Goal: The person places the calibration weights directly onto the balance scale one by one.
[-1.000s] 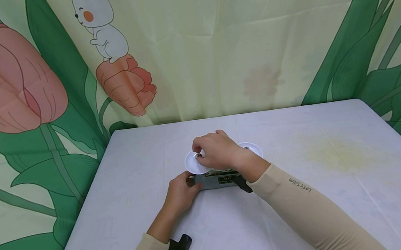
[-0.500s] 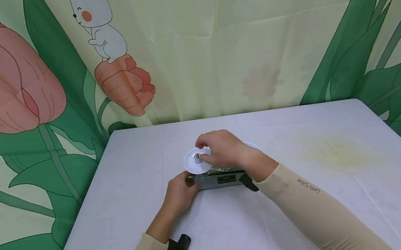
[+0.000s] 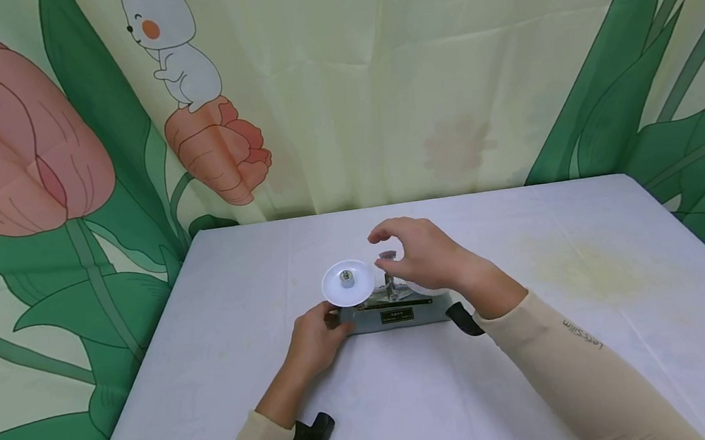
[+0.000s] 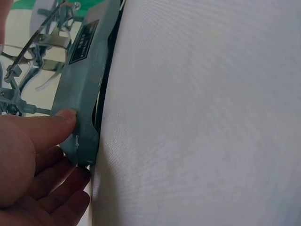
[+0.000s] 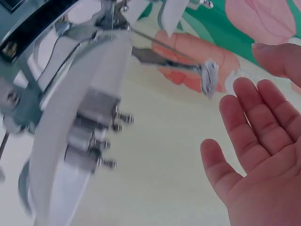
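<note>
A grey-blue balance scale (image 3: 368,320) with two white pans stands on the table. One metal weight (image 3: 346,278) sits upright in the middle of its left pan (image 3: 333,294). My left hand (image 3: 315,340) holds the left end of the base; in the left wrist view the thumb (image 4: 63,123) presses the base's face and the fingers curl by its end. My right hand (image 3: 429,255) hovers over the right side, thumb and fingers apart, holding nothing. It hides most of the right pan, but the right wrist view shows several knobbed metal weights (image 5: 89,136) on a white pan (image 5: 59,141).
A white cloth covers the table (image 3: 596,366). Behind its far edge hangs a printed curtain (image 3: 342,108) with tulips, leaves and a rabbit. Black wrist cameras (image 3: 315,430) are strapped near both sleeves. The scale's upright post and dial (image 3: 389,273) rise between the pans.
My right hand has left the weight on the left pan and moved right with its fingers spread, uncovering the weight and the scale's middle. My left hand stays on the base.
</note>
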